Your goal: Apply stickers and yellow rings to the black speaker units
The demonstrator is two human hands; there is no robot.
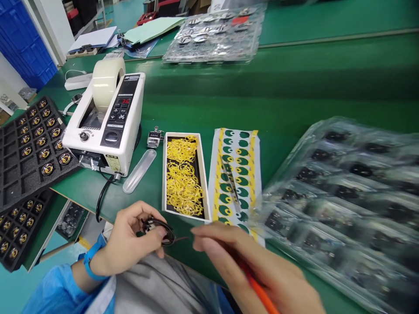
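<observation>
My left hand [131, 237] pinches a small round black-rimmed part [166, 231] between thumb and fingers, above my lap near the table's front edge. My right hand [248, 266] is closed around a thin tool with an orange-red handle [260, 290]; its exact kind is hidden by the fingers and blur. A thin, dark tip or wire [181, 238] shows between the round part and my right fingertips; I cannot tell which it belongs to. Just beyond my hands stands a white box [164, 183] of yellow ring-like pieces [183, 187]. Beside it, metal tweezers [231, 181] lie on a sticker sheet [258, 165].
A white tape dispenser [131, 126] stands left, with a tally counter [153, 138] and a clear plastic strip [140, 171] nearby. Black foam trays [13, 185] hold round parts at far left. Clear blister trays [294, 205] fill the right; another tray [209, 54] lies at the back.
</observation>
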